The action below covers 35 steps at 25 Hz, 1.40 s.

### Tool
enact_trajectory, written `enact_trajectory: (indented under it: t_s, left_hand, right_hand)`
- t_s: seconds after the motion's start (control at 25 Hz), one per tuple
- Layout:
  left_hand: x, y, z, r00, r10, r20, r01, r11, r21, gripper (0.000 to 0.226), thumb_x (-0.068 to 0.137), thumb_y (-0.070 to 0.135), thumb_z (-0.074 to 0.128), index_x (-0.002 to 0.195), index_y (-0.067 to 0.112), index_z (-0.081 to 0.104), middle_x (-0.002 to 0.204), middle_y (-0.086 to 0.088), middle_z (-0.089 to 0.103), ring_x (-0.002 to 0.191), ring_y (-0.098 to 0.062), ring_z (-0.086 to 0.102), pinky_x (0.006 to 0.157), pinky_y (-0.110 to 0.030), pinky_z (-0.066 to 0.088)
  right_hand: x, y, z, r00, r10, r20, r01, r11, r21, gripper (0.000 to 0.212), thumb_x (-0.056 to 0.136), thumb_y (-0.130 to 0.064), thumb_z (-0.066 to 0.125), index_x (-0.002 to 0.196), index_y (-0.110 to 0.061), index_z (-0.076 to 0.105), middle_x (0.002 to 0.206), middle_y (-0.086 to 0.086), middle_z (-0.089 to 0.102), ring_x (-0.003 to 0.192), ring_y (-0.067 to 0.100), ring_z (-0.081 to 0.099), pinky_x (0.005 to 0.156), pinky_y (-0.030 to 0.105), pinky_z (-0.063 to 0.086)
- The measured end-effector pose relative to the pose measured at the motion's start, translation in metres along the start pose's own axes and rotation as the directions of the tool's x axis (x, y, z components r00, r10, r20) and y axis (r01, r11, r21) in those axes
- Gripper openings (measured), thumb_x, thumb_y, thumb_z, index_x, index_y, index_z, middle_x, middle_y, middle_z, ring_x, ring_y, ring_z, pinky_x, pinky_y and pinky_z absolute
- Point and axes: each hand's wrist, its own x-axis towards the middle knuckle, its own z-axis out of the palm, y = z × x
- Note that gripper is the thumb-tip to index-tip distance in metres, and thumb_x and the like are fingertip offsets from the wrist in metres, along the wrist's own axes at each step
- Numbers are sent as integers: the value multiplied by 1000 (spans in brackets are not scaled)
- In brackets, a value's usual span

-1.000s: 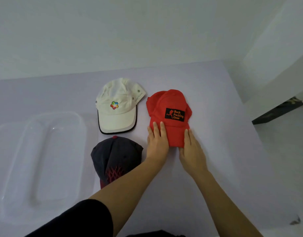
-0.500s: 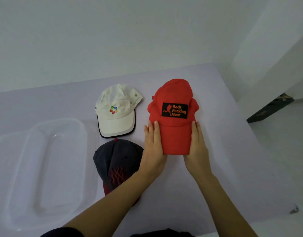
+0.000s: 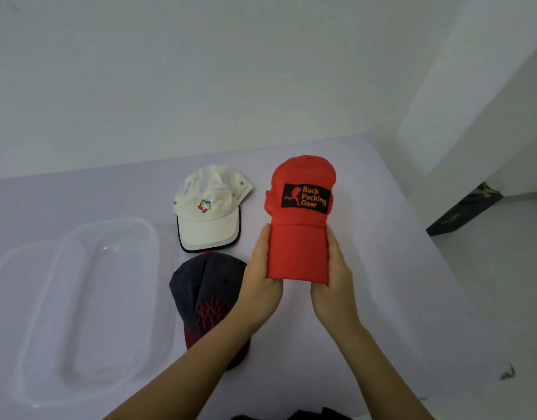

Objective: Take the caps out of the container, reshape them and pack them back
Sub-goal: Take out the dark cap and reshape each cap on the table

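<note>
Fingers of left hand and right hand squeeze the brim sides of the red fabric cap with black patch, held above the desk, right of the white cap. Risks: over-curled brim creasing, or soft crown flopping; clear plastic container sits far left, past the dark navy cap.

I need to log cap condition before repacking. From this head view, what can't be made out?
- Dark cap: its brim is partly hidden by the left forearm.
- Red cap: brim underside and back strap face away; fingers of the left hand and right hand are behind the brim.
- White cap: small print on its side tab is too small to read.
- Clear container: too transparent to tell rim from a separate lid.
</note>
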Motion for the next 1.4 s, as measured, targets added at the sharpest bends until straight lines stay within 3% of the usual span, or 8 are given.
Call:
enact_trajectory:
  t_s: [0.36, 0.6, 0.72, 0.84, 1.04, 1.16, 1.28, 1.4]
  left_hand:
    - [-20, 7, -8, 998, -41, 39, 50, 969, -243, 62, 84, 24, 45, 144, 28, 29, 144, 4, 44, 129, -10, 46, 109, -30, 39]
    - [-10, 1, -46, 953, 301, -38, -244, 834, 495, 66, 82, -2, 58, 143, 7, 35, 150, -9, 34, 138, -14, 30, 105, -8, 23]
    - [-3, -3, -58, 789, 613, -43, -389, 552, 737, 45, 84, 2, 48, 129, -5, 52, 133, -20, 55, 127, -31, 48, 95, -36, 44]
    - [-6, -5, -63, 649, 760, -5, -461, 399, 793, 36, 86, 9, 45, 111, -10, 64, 105, -25, 69, 94, -37, 69, 75, -38, 57]
    - [-7, -12, -49, 641, 748, -172, -529, 592, 608, 33, 81, 8, 54, 114, 5, 53, 84, -16, 73, 75, -16, 64, 70, -18, 49]
    - [-16, -12, -32, 682, 632, -368, -516, 772, 370, 30, 77, 5, 57, 106, 3, 63, 87, -7, 70, 81, -14, 61, 81, -4, 46]
    - [-19, -11, -32, 737, 548, -396, -448, 834, 322, 29, 78, 9, 54, 97, -6, 70, 79, -13, 72, 78, -13, 61, 73, -15, 52]
    - [-13, -9, -50, 768, 566, -299, -391, 784, 482, 39, 77, 16, 50, 104, -4, 70, 84, -16, 74, 81, -14, 62, 73, -15, 51]
  right_hand:
    - [-23, -19, 7, 1000, 3, -4, -2, 977, 215, 44, 96, -12, 48, 131, -32, 32, 112, -22, 55, 97, -14, 57, 77, 4, 45]
    - [-33, 3, -24, 986, 15, 169, -11, 1000, -25, 60, 94, -3, 44, 142, -34, 24, 130, -25, 44, 114, -20, 45, 98, 8, 37]
    - [-41, -2, -27, 968, 41, 248, -27, 998, -57, 65, 91, 10, 39, 136, -36, 30, 108, -33, 55, 91, -20, 56, 79, -1, 39]
    - [-50, -6, -28, 979, 38, 199, -33, 999, -25, 61, 90, 12, 37, 134, -31, 36, 51, -25, 56, 40, 0, 43, 47, 7, 35]
    - [-75, -21, 6, 985, 152, 82, -161, 980, 121, 34, 95, -5, 44, 71, -29, 52, 37, 0, 31, 36, 3, 20, 43, 22, 21]
    - [-80, -27, 19, 980, 180, 79, -193, 962, 193, 25, 96, -14, 44, 75, -13, 57, 45, 18, 37, 40, 10, 26, 43, 24, 26]
    - [-76, -31, 16, 987, 134, 88, -146, 979, 144, 34, 96, -7, 43, 69, -28, 48, 36, -4, 29, 34, 5, 21, 37, 15, 22]
    - [-62, -29, -3, 989, 91, 113, -90, 996, -19, 42, 92, 5, 42, 115, -28, 55, 58, -19, 56, 42, -3, 43, 49, 9, 40]
